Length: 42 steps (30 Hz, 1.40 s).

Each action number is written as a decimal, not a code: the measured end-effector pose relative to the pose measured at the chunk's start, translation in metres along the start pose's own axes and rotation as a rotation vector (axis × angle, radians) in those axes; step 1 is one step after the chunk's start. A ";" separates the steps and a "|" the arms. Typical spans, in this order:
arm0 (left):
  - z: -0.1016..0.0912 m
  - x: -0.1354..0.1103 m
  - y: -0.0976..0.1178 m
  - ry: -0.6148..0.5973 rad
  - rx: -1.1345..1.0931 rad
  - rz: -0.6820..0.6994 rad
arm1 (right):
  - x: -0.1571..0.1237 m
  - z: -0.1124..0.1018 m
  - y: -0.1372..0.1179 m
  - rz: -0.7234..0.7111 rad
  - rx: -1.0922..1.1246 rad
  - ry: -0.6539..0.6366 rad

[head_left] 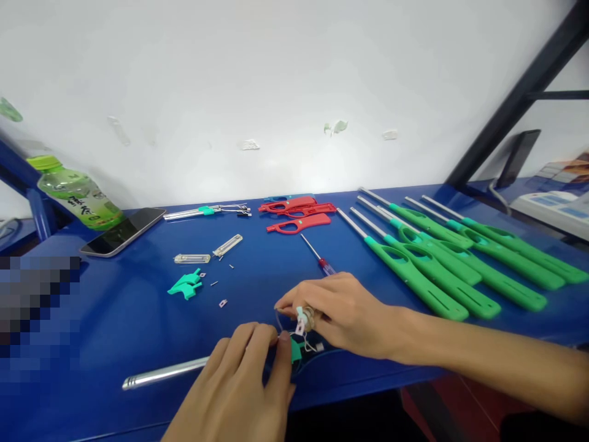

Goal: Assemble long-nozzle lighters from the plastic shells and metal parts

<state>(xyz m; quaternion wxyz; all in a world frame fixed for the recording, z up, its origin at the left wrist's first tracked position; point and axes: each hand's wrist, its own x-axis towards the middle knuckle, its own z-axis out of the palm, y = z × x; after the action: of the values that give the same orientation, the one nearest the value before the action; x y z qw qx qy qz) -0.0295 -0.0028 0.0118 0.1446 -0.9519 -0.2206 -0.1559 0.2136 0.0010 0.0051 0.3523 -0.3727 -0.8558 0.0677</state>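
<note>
My left hand (243,374) is closed around a partly built long-necked gas lighter lying at the table's front edge. Its metal tube (165,373) points left past my knuckles; a teal trigger (296,350) shows by my thumb. To the right, part of a dark blue shell (317,355) is visible. Just above it, my right hand (340,313) pinches a small clear fuel tank (307,318) with a pale fitting at its end. Thin white wires (309,344) hang below that fitting. Much of the tank is hidden by my fingers.
Several green lighters (414,276) lie on the right. Red shells (299,224) and a screwdriver (326,266) are behind my right hand. Clear tanks (192,258), teal triggers (186,285) and tiny screws are scattered left. A phone (124,231) and bottle (78,193) stand farther left.
</note>
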 end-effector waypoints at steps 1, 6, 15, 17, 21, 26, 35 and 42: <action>0.003 -0.004 0.000 0.033 0.001 -0.012 | 0.000 0.000 0.000 -0.003 0.006 0.006; 0.017 -0.018 0.006 0.177 -0.031 -0.126 | -0.003 0.001 -0.001 -0.014 0.030 0.048; 0.021 -0.019 0.015 0.186 -0.111 -0.156 | -0.004 0.002 -0.004 0.012 0.057 0.092; 0.020 -0.018 0.015 0.181 -0.134 -0.165 | -0.004 0.002 -0.006 0.023 0.064 0.108; 0.018 -0.017 0.016 0.205 -0.175 -0.186 | -0.004 0.003 -0.009 0.026 0.080 0.143; 0.015 -0.015 0.019 0.206 -0.214 -0.217 | -0.003 0.005 -0.010 0.029 0.101 0.163; 0.016 -0.016 0.019 0.185 -0.206 -0.199 | 0.004 -0.001 -0.017 0.057 0.105 0.156; 0.017 -0.019 0.025 0.185 -0.231 -0.227 | 0.014 0.006 -0.026 0.115 0.235 0.168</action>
<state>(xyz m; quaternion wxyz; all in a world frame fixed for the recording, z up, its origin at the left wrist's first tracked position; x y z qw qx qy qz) -0.0306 -0.0255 -0.0158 0.0353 -0.9128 -0.2932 -0.2822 0.1881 -0.0067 0.0185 0.4593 -0.3818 -0.7867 0.1561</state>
